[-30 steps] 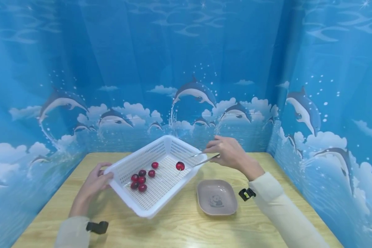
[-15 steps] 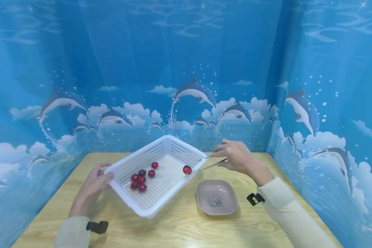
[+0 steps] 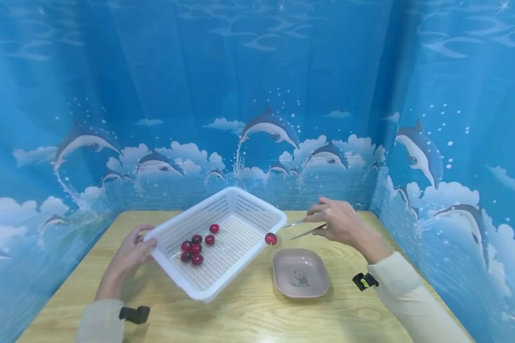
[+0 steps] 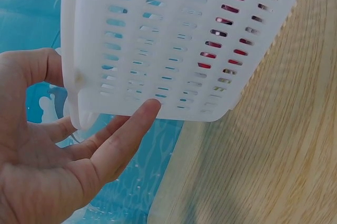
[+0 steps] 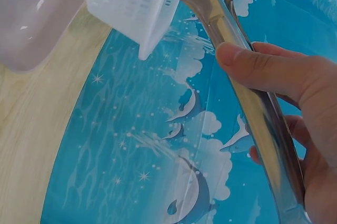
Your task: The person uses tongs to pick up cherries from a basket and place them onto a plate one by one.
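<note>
My left hand (image 3: 130,250) grips the short side of a white perforated plastic basket (image 3: 236,247), which is held raised and tilted over the table. Several dark red cherries (image 3: 196,259) lie inside it, bunched toward the left. In the left wrist view the fingers (image 4: 126,140) support the basket wall from below. My right hand (image 3: 336,224) holds metal tongs (image 5: 247,92) between thumb and fingers. A single cherry (image 3: 271,238) hangs at the tongs' front end, by the basket's right edge; the tips are too faint to make out. In the right wrist view this cherry is out of sight.
A pinkish square dish (image 3: 300,267) with a panda print sits on the wooden table (image 3: 249,319), right of the basket and below the tongs. Blue dolphin-printed curtains (image 3: 257,95) enclose the back and both sides.
My right hand has moved right and slightly down with the tongs, carrying the cherry from over the basket's inside to its right rim. The left hand and basket have stayed put.
</note>
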{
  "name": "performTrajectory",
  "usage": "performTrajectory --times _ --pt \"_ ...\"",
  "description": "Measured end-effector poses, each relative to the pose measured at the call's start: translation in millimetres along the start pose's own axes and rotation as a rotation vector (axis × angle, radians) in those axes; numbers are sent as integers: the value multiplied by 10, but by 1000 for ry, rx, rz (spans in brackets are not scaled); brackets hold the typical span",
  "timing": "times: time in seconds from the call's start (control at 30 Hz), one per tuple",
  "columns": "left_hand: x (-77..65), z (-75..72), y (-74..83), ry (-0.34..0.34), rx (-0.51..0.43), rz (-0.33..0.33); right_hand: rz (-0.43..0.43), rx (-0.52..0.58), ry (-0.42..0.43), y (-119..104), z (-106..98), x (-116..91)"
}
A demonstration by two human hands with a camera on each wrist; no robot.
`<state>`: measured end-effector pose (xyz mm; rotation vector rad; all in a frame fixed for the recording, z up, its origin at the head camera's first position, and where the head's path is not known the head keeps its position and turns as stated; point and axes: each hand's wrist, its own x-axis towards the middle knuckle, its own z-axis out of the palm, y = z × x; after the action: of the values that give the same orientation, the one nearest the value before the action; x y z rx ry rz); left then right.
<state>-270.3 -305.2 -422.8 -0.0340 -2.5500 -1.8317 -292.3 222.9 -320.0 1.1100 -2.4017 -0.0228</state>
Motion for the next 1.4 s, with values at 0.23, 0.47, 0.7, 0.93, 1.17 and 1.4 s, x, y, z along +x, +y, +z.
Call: performTrajectory --times 0.23,0.47,0.7,0.93,1.17,1.4 --pt "-14 1 11 -1 -10 0 28 28 -67 26 37 -91" --pt "-12 -3 4 -3 -2 4 47 38 -125 35 95 -150" --pt "15 -20 -10 -3 11 -4 63 38 -161 59 198 -205" --pt "24 -22 -25 -4 19 -7 45 18 -151 80 259 -231" --pt "12 -16 -12 -2 22 -8 64 27 -175 94 299 -268" --pt "5 -7 5 13 27 -25 74 53 -197 103 363 -309"
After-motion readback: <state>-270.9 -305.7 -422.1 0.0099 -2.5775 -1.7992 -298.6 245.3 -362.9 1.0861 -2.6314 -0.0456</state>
